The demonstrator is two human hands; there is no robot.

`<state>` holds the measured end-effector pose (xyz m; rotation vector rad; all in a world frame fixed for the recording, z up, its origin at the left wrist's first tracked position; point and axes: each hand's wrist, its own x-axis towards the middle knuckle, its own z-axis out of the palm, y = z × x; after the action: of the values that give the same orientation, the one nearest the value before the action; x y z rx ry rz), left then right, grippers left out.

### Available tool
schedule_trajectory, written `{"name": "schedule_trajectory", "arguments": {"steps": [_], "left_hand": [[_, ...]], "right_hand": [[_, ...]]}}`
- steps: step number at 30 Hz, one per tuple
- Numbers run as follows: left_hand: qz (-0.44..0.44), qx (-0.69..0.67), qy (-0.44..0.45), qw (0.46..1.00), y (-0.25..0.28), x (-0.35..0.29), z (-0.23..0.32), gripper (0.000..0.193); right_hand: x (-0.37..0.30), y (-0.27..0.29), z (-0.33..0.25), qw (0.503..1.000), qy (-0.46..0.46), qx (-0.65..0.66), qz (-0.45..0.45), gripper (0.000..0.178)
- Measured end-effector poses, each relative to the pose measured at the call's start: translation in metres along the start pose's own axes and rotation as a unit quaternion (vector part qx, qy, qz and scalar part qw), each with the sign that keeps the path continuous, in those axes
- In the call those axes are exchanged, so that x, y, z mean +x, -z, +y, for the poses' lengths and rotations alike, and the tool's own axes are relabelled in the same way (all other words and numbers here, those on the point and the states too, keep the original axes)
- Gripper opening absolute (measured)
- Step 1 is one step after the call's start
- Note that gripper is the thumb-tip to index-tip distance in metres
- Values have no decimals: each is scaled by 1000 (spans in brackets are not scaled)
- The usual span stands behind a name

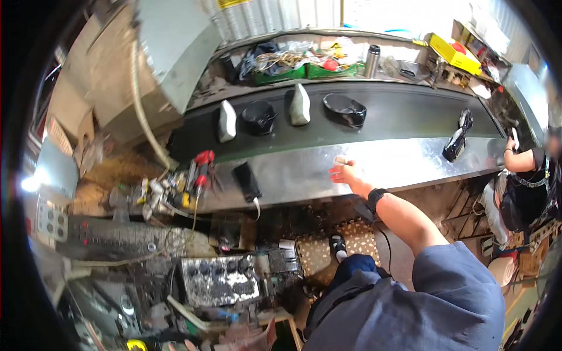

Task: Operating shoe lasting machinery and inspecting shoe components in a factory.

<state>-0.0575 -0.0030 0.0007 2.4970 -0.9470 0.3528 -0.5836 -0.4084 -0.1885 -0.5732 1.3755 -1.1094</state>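
Observation:
My right hand reaches over the shiny metal ledge in front of a dark green conveyor belt. Its fingers are spread, with a pale covering on one fingertip, and I see nothing held in it. A black watch is on that wrist. My left hand does not show. Beyond the hand, on the belt, lie a black shoe upper and another black upper. Pale, elongated sole-shaped pieces stand beside them. Left of my hand lies a black phone with a white cable.
Red-handled tools crowd the ledge's left end. A black shoe part lies on the right. Behind the belt stand green trays and a steel flask. A co-worker is at the far right; a machine sits lower left.

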Motion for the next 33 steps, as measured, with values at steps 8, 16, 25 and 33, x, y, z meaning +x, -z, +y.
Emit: {"name": "schedule_trajectory", "arguments": {"steps": [8,16,25,33], "left_hand": [[9,-3,163,987,-51,-10,114,55],[-103,-9,36,994,-87,2,193,45],[-268,-229,-99,930,-218,70,231,35],[-564,-385,-192,705,-389,45,506,33]], "right_hand": [[194,148,-54,970,9,223,93,112],[266,126,-98,940,-75,191,273,113],[244,120,-119,952,-40,213,216,92],[114,139,-115,938,6,346,27,49]]}}
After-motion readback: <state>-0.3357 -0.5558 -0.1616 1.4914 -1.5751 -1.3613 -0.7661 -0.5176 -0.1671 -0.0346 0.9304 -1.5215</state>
